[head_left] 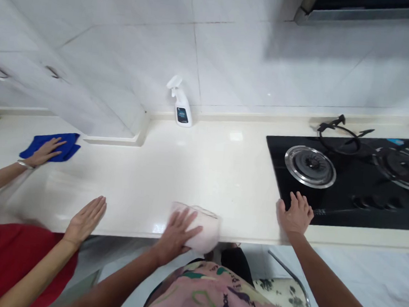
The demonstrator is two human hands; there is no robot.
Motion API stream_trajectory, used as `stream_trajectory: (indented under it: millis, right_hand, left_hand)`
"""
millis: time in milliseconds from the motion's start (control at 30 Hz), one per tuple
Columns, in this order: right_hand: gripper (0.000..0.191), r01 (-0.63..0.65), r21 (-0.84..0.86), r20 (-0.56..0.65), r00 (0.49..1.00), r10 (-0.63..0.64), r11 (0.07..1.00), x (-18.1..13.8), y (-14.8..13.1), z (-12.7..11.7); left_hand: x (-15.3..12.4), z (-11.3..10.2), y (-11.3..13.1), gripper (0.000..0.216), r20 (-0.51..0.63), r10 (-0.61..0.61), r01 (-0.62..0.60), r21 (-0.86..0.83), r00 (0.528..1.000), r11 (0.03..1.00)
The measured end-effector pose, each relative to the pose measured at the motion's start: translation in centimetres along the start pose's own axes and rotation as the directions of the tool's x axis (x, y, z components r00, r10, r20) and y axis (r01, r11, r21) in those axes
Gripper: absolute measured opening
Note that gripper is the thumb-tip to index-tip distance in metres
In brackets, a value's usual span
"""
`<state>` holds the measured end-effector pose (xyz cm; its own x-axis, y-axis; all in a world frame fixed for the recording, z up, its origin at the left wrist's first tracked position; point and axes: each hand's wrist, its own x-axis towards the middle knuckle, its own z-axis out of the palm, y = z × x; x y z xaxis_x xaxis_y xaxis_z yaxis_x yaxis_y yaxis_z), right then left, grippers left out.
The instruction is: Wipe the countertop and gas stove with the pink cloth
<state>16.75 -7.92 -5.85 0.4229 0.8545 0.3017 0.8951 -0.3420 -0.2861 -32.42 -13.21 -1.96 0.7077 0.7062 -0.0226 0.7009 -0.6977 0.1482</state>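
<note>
My left hand [179, 233] lies on a pale pink cloth [207, 228] at the counter's front edge. Its fingers are spread over the cloth, and part of the cloth hangs past the edge. The cloth and hand are slightly blurred. My right hand [296, 216] rests with fingers apart at the front left corner of the black gas stove [339, 208]; it holds nothing. Between and behind my hands stretches the cream countertop [203, 172].
A white spray bottle [183, 107] stands against the tiled wall. On the left, a co-worker in a red top presses a blue cloth [56, 147] flat; their other hand [86, 219] hovers near the edge. A black pan support [340, 134] sits loose behind the left burner [310, 166].
</note>
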Motion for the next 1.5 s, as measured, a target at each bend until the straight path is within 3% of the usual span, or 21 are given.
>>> stream_trajectory:
  millis: [133, 267, 400, 567, 667, 767, 867, 967, 1067, 1200, 1333, 1400, 1500]
  right_hand:
    - [0.059, -0.010, -0.006, 0.013, 1.000, 0.010, 1.000, 0.3, -0.7, -0.4]
    - [0.059, -0.029, -0.030, 0.043, 0.999, 0.030, 0.999, 0.5, -1.2, -0.8]
    - [0.060, -0.042, -0.031, 0.054, 0.998, 0.044, 0.999, 0.4, -0.8, -0.6]
    - [0.059, -0.103, 0.044, 0.063, 0.993, 0.100, 0.994, 0.9, -1.0, 0.0]
    - [0.057, -0.172, 0.185, 0.015, 0.985, 0.172, 0.968, 0.4, -2.3, -0.8]
    - [0.055, -0.028, 0.342, -0.083, 0.995, 0.060, 0.939, -2.6, -4.6, -3.1]
    - [0.055, 0.196, 0.378, -0.053, 0.980, -0.190, 0.905, -8.0, -7.4, -5.3]
    - [0.067, 0.348, 0.319, 0.207, 0.882, -0.423, 0.881, -12.9, -10.4, -6.1]
    - [0.089, 0.409, 0.228, 0.447, 0.762, -0.468, 0.883, -14.6, -13.3, -5.3]
    - [0.105, 0.433, 0.193, 0.559, 0.689, -0.461, 0.881, -13.1, -15.4, -4.0]
    - [0.103, 0.487, 0.243, 0.535, 0.654, -0.535, 0.839, -12.2, -13.0, -3.8]
    - [0.099, 0.463, 0.208, 0.515, 0.697, -0.499, 0.861, -12.3, -9.7, -4.1]
    - [0.086, 0.351, 0.053, 0.469, 0.818, -0.334, 0.935, -11.9, -3.0, -4.8]
  left_hand:
    - [-4.6, -0.4, -4.6, 0.082, -0.058, -0.107, 0.112, 0.109, 0.993, 0.988]
    - [-3.7, 0.1, -3.6, 0.092, -0.032, -0.158, 0.161, 0.121, 0.987, 0.980]
    - [1.2, 0.8, 0.7, 0.098, 0.049, -0.088, 0.084, 0.082, 0.995, 0.993]
    - [10.8, 2.1, 7.5, 0.103, 0.149, 0.099, -0.081, -0.122, 0.984, 0.989]
    - [16.1, 2.8, 11.0, 0.112, 0.182, 0.169, -0.127, -0.220, 0.969, 0.967]
    - [19.0, 3.0, 12.8, 0.123, 0.186, 0.192, -0.140, -0.263, 0.964, 0.955]
    - [18.6, 2.7, 11.8, 0.122, 0.138, 0.218, -0.160, -0.341, 0.966, 0.926]
    - [15.5, 2.3, 8.6, 0.099, 0.027, 0.181, -0.155, -0.398, 0.983, 0.904]
    - [12.1, 1.9, 4.7, 0.066, -0.132, 0.106, -0.148, -0.370, 0.986, 0.917]
    - [10.9, 1.3, 0.6, 0.045, -0.325, -0.008, -0.094, -0.298, 0.946, 0.950]
    - [12.4, 1.4, -0.5, 0.039, -0.382, -0.137, 0.059, -0.208, 0.914, 0.976]
    - [13.0, 1.4, -0.3, 0.037, -0.372, -0.163, 0.106, -0.167, 0.914, 0.980]
    - [13.1, 1.4, 0.1, 0.037, -0.357, -0.159, 0.120, -0.128, 0.920, 0.984]
